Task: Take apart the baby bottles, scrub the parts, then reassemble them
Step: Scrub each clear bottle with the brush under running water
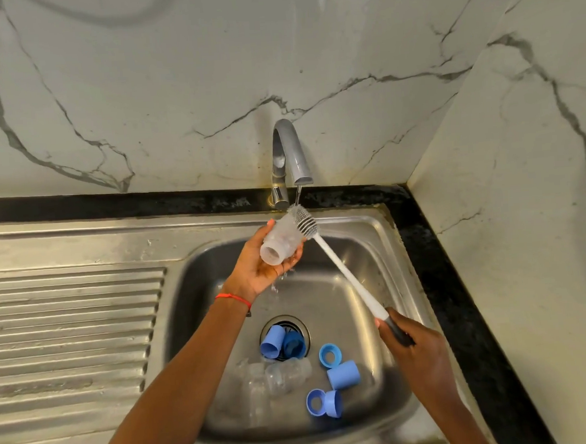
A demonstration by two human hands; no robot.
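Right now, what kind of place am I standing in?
Most likely a home kitchen, at the washing-up spot: a stainless steel sink with a ribbed draining board, a tap running water, and marble-patterned wall tiles behind a dark counter edge.

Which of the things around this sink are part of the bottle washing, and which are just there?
Part of the job:
bottle in the left hand
brush in the right hand
blue caps and rings
clear bottles in the sink
running tap

Just there:
ribbed draining board
marble wall
red wrist thread
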